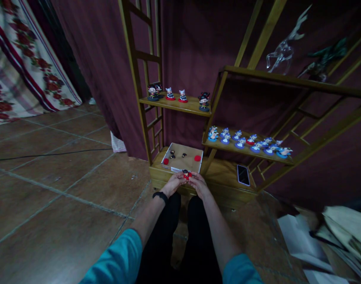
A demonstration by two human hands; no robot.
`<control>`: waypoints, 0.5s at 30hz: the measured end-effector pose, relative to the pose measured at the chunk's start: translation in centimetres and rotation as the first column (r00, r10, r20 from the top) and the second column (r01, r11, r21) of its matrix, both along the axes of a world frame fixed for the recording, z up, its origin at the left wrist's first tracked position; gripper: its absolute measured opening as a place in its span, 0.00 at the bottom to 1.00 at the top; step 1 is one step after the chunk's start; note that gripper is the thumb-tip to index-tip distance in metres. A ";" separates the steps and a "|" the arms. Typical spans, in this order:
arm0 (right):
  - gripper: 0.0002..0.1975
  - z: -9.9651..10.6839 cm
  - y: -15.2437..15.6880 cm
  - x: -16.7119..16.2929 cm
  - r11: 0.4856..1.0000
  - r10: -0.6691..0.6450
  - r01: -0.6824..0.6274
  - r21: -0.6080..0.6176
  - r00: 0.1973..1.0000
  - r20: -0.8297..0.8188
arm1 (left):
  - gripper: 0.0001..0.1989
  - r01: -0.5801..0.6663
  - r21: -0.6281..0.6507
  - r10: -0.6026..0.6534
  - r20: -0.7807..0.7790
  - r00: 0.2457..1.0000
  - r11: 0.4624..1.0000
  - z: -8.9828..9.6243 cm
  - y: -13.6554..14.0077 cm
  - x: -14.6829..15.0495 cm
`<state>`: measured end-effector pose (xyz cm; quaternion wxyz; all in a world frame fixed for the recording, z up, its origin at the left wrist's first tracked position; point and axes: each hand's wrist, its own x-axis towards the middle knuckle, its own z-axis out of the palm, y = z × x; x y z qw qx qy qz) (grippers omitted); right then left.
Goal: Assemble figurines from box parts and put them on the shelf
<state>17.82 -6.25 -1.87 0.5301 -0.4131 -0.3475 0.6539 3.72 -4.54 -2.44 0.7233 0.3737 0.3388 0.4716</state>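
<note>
Between my two hands is a small red figurine [186, 175] with dark hair, held upright at the near edge of a shallow box. My left hand [175, 183], with a dark band on its wrist, grips it from the left with closed fingers. From the other side, my right hand [199, 184] closes its fingertips on the figurine's right. The shallow box [186, 149] lies just beyond my hands. In it are a red round piece [197, 158] at the right, another red piece [166, 161] at the left, and several small dark parts [184, 155].
A wooden shelf unit [176, 105] stands in front of me, with several figurines [182, 96] on the upper left board and several blue-purple ones [240, 142] on the right board. A phone or tablet [243, 175] lies lower right. Glass deer [282, 53] stands on the top shelf.
</note>
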 end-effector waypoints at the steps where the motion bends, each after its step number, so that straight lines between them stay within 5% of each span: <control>1: 0.19 0.0 0.0 0.0 1.000 -0.004 0.004 0.001 1.000 -0.007 | 0.15 0.011 0.000 -0.011 0.004 1.000 1.000 0.0 0.0 -0.1; 15: 0.21 -0.2 0.1 0.2 1.000 0.010 -0.011 -0.021 1.000 -0.022 | 0.13 0.032 -0.089 -0.032 0.002 0.999 0.996 0.2 0.1 -0.3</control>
